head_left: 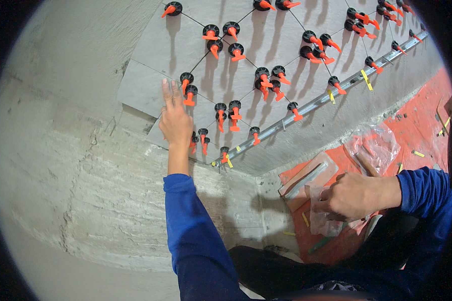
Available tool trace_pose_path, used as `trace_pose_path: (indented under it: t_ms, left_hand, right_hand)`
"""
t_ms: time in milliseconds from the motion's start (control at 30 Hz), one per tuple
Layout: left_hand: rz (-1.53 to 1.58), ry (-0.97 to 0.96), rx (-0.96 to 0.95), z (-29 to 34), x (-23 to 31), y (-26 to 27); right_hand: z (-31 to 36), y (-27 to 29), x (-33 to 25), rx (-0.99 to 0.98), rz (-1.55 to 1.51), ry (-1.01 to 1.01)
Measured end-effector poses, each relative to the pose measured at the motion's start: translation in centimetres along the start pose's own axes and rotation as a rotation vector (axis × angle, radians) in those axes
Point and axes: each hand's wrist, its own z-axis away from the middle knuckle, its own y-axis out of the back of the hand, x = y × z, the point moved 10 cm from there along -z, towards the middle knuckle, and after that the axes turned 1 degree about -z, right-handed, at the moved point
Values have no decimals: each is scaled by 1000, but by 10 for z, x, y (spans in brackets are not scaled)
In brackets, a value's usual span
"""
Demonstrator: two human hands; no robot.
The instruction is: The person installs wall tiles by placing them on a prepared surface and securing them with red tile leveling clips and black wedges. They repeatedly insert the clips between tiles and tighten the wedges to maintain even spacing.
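My left hand (175, 120) lies with its fingers stretched against a light grey tile (144, 88) at the left end of the tiled wall. Its fingertips are beside a black-and-orange tile leveling clip (186, 82); many more such clips line the joints between the tiles. Lower right, my right hand (354, 195) is closed over a clear plastic bag (324, 220) near the floor. Its fingers are curled, and whatever they grip is hidden from view.
A metal rail (276, 129) runs along the tiles' lower edge, with yellow strips (366, 80) on it. On the orange-red sheet (417, 135) lie another clear bag (381, 145), a wooden handle (367, 164) and a flat plate with a grey bar (309, 179). Rough concrete (110, 200) fills the left.
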Motion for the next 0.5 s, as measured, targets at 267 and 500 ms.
trace_pose_path:
  t_ms: [267, 500]
  left_hand:
    - [101, -6, 70, -3, 2, -2]
    - [119, 38, 21, 1, -2, 1]
  right_hand:
    - [-20, -23, 15, -109, 15, -59]
    - [-26, -21, 16, -115, -51, -96]
